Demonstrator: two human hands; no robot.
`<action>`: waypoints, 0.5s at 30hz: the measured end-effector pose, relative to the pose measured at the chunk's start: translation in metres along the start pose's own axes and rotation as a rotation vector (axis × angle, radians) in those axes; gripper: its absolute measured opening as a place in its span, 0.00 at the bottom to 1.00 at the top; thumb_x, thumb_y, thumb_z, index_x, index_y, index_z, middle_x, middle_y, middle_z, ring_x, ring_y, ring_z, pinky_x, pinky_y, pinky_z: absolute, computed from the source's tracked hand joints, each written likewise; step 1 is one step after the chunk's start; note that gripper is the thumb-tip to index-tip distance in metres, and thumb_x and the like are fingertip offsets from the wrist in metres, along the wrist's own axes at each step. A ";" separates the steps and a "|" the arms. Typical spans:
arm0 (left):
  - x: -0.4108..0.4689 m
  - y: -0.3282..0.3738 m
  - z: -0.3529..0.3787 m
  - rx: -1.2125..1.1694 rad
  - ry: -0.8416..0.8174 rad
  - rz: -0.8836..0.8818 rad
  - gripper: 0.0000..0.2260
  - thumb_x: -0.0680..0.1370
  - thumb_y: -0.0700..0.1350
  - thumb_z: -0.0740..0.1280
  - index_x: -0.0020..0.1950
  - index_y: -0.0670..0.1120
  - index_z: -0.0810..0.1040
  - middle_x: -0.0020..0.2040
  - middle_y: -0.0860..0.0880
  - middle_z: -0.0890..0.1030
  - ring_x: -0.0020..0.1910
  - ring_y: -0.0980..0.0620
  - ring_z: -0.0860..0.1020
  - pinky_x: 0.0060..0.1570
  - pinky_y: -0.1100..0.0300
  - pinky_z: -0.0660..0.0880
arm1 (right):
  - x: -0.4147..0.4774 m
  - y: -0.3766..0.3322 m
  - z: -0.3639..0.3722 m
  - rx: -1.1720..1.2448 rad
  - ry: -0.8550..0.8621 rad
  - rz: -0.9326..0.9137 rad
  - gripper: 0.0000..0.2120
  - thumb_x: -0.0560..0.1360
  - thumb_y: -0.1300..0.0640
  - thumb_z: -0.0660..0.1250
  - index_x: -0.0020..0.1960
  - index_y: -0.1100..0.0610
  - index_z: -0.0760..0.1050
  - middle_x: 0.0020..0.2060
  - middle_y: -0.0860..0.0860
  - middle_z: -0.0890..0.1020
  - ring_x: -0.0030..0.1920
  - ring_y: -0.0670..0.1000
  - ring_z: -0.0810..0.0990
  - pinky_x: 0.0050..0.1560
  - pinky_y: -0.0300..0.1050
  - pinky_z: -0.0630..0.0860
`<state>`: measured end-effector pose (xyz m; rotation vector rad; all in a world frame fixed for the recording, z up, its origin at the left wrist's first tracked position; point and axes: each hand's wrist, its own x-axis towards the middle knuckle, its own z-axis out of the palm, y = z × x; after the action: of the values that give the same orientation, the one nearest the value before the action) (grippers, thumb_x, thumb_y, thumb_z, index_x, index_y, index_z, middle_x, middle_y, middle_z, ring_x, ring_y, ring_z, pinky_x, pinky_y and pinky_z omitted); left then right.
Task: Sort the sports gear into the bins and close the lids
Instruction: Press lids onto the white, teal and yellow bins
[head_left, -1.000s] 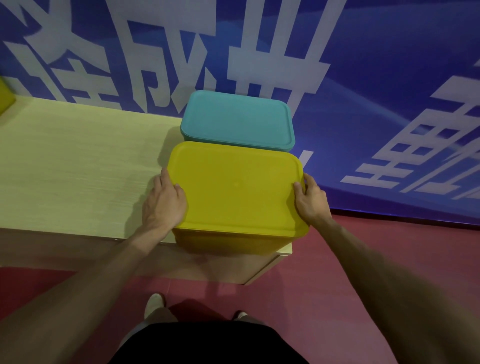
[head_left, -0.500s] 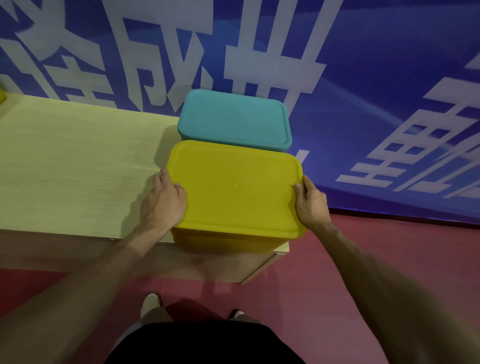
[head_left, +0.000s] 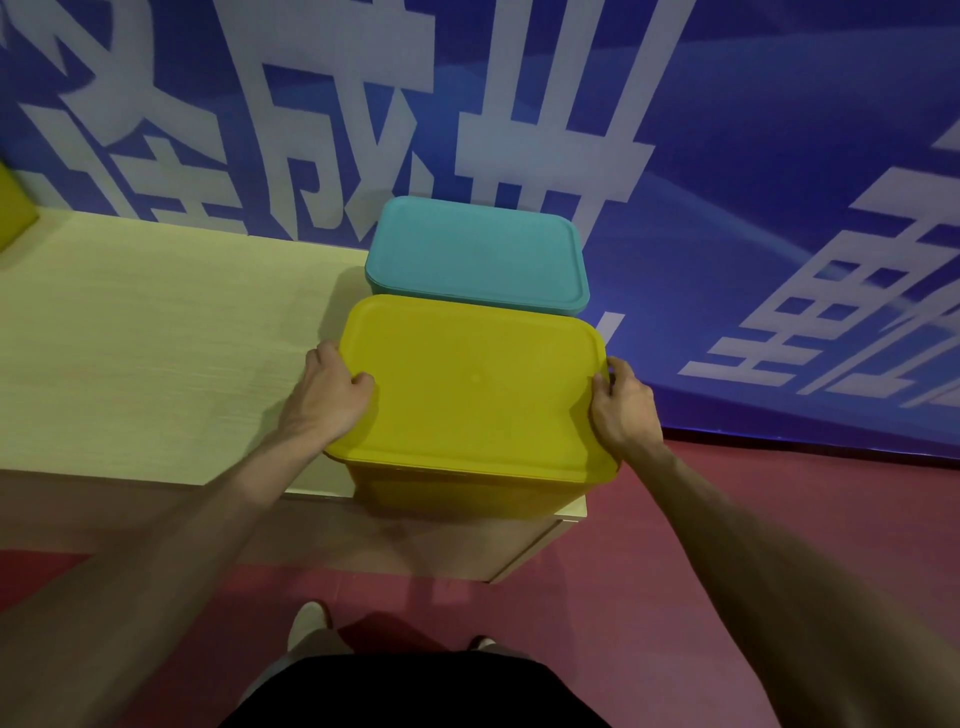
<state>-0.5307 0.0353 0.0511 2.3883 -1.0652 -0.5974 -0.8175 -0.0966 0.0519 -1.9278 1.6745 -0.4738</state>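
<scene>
A yellow bin (head_left: 467, 493) stands at the right end of the pale wooden table (head_left: 156, 353), its yellow lid (head_left: 472, 389) lying flat on top. My left hand (head_left: 327, 395) grips the lid's left edge, thumb on top. At the lid's right edge my right hand (head_left: 621, 405) grips it the same way, fingers curled under the rim. Behind it stands a teal bin, whose teal lid (head_left: 478, 254) is on. What is inside either bin is hidden.
A blue wall banner (head_left: 727, 156) with large white characters runs right behind the table. A yellow object (head_left: 13, 208) shows at the far left edge. The yellow bin overhangs the table's front right corner. Red floor lies below, with my shoes (head_left: 309, 621) on it.
Both hands have curled tighter round the yellow lid's side edges, with the thumbs now pressing on top. The bins have stayed in place.
</scene>
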 end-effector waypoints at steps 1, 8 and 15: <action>0.001 0.000 -0.001 -0.008 -0.008 -0.002 0.26 0.80 0.49 0.59 0.73 0.40 0.56 0.70 0.40 0.64 0.63 0.37 0.70 0.56 0.46 0.69 | 0.001 -0.001 0.000 0.004 0.003 0.015 0.21 0.82 0.54 0.55 0.72 0.61 0.62 0.64 0.62 0.75 0.63 0.62 0.74 0.60 0.54 0.71; 0.008 0.002 -0.010 -0.053 -0.045 -0.021 0.25 0.80 0.49 0.59 0.73 0.40 0.58 0.70 0.40 0.65 0.65 0.38 0.69 0.59 0.47 0.68 | 0.004 -0.012 -0.002 -0.002 0.036 0.057 0.25 0.80 0.51 0.58 0.73 0.61 0.59 0.68 0.62 0.70 0.66 0.62 0.71 0.64 0.59 0.70; 0.005 -0.006 -0.002 -0.288 -0.045 -0.035 0.21 0.80 0.49 0.57 0.71 0.43 0.65 0.65 0.41 0.72 0.61 0.40 0.72 0.60 0.44 0.70 | -0.006 -0.005 0.007 0.009 -0.010 0.098 0.21 0.83 0.49 0.52 0.66 0.64 0.66 0.59 0.64 0.76 0.58 0.63 0.75 0.49 0.48 0.68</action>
<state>-0.5232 0.0358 0.0477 2.1556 -0.8893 -0.7648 -0.8109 -0.0888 0.0500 -1.8295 1.7479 -0.4319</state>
